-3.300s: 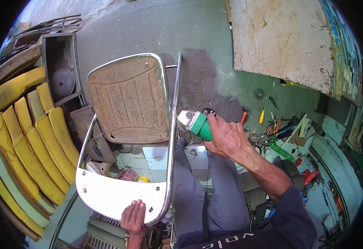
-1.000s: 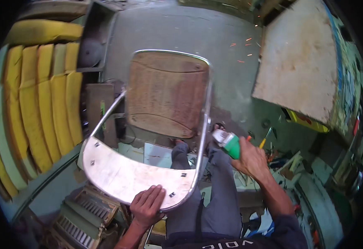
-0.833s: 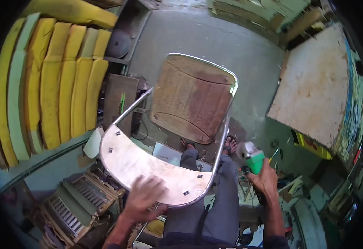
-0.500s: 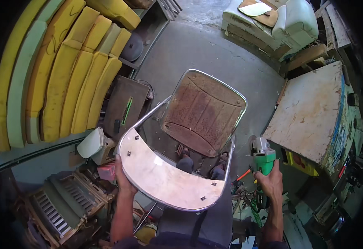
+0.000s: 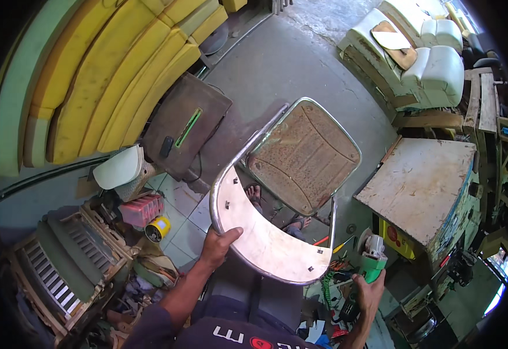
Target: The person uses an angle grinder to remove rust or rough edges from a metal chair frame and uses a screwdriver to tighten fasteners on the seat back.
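Note:
A metal-framed chair stands before me, with a worn brown seat panel (image 5: 306, 157) and a pale curved backrest board (image 5: 268, 241) that bears small dark clips. My left hand (image 5: 218, 247) grips the bent chrome tube and board edge at the backrest's left, its thumb over the board. Off to the right of the chair, my right hand (image 5: 369, 291) is wrapped round a green angle grinder (image 5: 373, 262), whose grey head points away from me. The grinder is apart from the chair frame.
Yellow foam slabs (image 5: 114, 75) stack at the left, beside a brown board (image 5: 187, 128). A wooden box with a pale top (image 5: 422, 180) stands at the right. Behind it sits a white sofa (image 5: 405, 58). A slatted wooden frame (image 5: 62, 267) and clutter lie at lower left.
The backrest end of the chair has shifted right in view, with my left hand on it, its thumb now over the board. The grinder sits slightly lower. The whole view has turned.

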`<state>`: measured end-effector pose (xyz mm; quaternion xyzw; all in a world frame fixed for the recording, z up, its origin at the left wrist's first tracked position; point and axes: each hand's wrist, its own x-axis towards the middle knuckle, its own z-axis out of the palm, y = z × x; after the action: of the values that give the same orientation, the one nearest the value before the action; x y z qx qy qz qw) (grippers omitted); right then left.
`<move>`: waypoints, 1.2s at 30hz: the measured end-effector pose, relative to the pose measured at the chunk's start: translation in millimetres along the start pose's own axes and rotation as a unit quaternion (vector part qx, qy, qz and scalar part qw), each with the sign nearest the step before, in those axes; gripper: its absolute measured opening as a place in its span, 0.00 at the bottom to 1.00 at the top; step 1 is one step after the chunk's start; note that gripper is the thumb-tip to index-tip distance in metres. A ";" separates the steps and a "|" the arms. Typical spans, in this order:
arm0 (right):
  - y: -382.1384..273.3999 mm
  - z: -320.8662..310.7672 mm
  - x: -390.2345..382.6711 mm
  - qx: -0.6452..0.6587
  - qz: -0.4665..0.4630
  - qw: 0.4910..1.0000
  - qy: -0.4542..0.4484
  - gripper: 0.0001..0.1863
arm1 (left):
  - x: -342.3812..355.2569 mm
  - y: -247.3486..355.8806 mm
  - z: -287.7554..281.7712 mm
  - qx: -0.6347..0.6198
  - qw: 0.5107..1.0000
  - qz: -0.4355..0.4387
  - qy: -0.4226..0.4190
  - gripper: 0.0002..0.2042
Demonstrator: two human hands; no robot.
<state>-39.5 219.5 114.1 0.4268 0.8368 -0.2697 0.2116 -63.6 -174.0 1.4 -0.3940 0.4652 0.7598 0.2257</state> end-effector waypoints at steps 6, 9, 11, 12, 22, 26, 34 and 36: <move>-20.4 17.9 -22.9 0.048 -0.033 0.998 0.018 0.35 | 9.3 33.0 -0.5 0.106 0.991 0.082 0.009 0.29; -27.5 13.6 -37.5 0.045 -0.038 0.998 0.013 0.31 | 24.3 49.4 -20.4 0.198 0.949 0.214 0.123 0.29; -4.8 9.2 -39.6 0.025 -0.056 0.997 0.036 0.30 | 23.9 64.0 -24.8 0.357 0.844 0.363 0.168 0.30; 10.1 6.0 -42.7 0.035 -0.055 0.997 0.043 0.29 | 19.0 75.7 -18.1 0.453 0.744 0.461 0.171 0.30; 110.2 -18.9 -73.9 0.088 0.075 0.992 0.041 0.34 | 20.8 48.3 6.4 0.738 0.306 0.548 -0.246 0.13; 161.6 -11.9 -69.4 0.142 0.095 0.984 0.040 0.34 | -0.9 20.4 13.5 0.761 0.339 0.523 -0.180 0.16; 258.9 -5.0 -67.3 0.224 0.173 0.959 0.021 0.33 | -11.0 -67.1 180.2 0.795 0.466 0.386 -0.039 0.25; 279.9 -2.5 -71.1 0.263 0.188 0.946 0.030 0.30 | -1.5 -91.3 262.5 0.811 0.487 0.324 -0.007 0.20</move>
<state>230.9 315.5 81.8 0.6250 0.6463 -0.4227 0.1137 -100.0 100.8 21.6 0.1472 0.9688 0.0686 0.1869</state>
